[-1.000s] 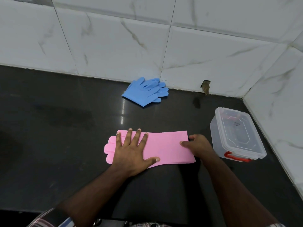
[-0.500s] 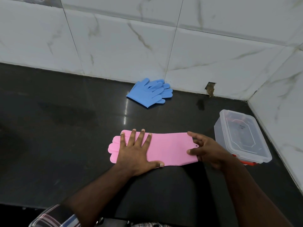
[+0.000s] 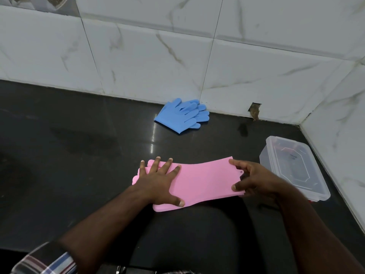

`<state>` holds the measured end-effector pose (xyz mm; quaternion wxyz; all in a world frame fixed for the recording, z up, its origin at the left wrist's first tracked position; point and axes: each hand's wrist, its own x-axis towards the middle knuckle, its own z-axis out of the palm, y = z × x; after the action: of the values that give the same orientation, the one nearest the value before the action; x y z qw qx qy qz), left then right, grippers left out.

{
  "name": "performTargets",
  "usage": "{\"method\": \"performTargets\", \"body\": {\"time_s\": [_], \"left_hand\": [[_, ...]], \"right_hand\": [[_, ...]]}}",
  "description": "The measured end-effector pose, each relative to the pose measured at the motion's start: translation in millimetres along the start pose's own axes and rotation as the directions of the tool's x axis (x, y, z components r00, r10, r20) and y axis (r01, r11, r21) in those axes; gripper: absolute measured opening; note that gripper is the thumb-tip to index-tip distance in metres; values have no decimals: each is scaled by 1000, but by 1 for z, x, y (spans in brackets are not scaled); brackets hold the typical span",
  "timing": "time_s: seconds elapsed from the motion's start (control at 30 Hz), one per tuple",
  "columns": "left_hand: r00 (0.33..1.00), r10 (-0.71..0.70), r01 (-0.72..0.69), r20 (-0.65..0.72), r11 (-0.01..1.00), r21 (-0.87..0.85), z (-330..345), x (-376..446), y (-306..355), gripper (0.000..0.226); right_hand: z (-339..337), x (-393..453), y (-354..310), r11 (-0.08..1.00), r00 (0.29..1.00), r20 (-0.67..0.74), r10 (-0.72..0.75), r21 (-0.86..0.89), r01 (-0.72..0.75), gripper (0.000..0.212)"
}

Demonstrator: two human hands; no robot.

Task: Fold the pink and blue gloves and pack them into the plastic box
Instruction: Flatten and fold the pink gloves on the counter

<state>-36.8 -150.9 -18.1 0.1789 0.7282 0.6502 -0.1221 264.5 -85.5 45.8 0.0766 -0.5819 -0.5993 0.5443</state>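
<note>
**Pink gloves pinned and gripped on desk; blue gloves and box untouched**

Landmark for all positions: the pink gloves (image 3: 199, 182), lying lengthwise on the black desk (image 3: 79, 155), finger ends to the left, cuff end to the right. They appear stacked; layered edges show at the cuff.

Left of the gloves' middle: a checked sleeve (image 3: 45, 260) shows at the lower left edge of the view, and the forearm runs up from it. The left hand (image 3: 158, 182) lies flat on the finger half of the pink gloves, fingers spread wide, thumb stretched along the near edge. It presses down and grips nothing. Pink fingertips stick out beyond it to the left.

Behind the pink gloves, well apart, near the foot of the marble-tiled wall (image 3: 158, 56): the blue gloves (image 3: 181, 117) lie in a loose stack, fingers pointing right. Neither hand touches them.

At the right end of the pink gloves: the right hand (image 3: 254, 178) is closed on the cuff edge, thumb on top near the near corner, a finger on top at the far corner, the rest curled below. The cuff end is raised slightly off the desk.

Right of the pink gloves, just beyond the right hand: the plastic box (image 3: 294, 167), clear, sits in the corner by the side wall with its lid on. A red part shows at its near edge.
</note>
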Motion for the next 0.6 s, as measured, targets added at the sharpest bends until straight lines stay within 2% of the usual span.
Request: {"method": "performTargets", "body": {"time_s": [0.23,0.37,0.6], "left_hand": [[999,38,-38,3,999,11,-8,15,19,123],[999,41,-43,35,999,30,-7,19,22,130],[999,30,-31,34,999,36,-6,18,22,133]], "right_hand": [[-11,-14,-11,989,997,-79,-9,-151,-3,97],[-7,-22,-22,986,997,-83,-12,-166,-2,100],[11,-41,-72,951,985,-6,-174,-261,167,102]]}}
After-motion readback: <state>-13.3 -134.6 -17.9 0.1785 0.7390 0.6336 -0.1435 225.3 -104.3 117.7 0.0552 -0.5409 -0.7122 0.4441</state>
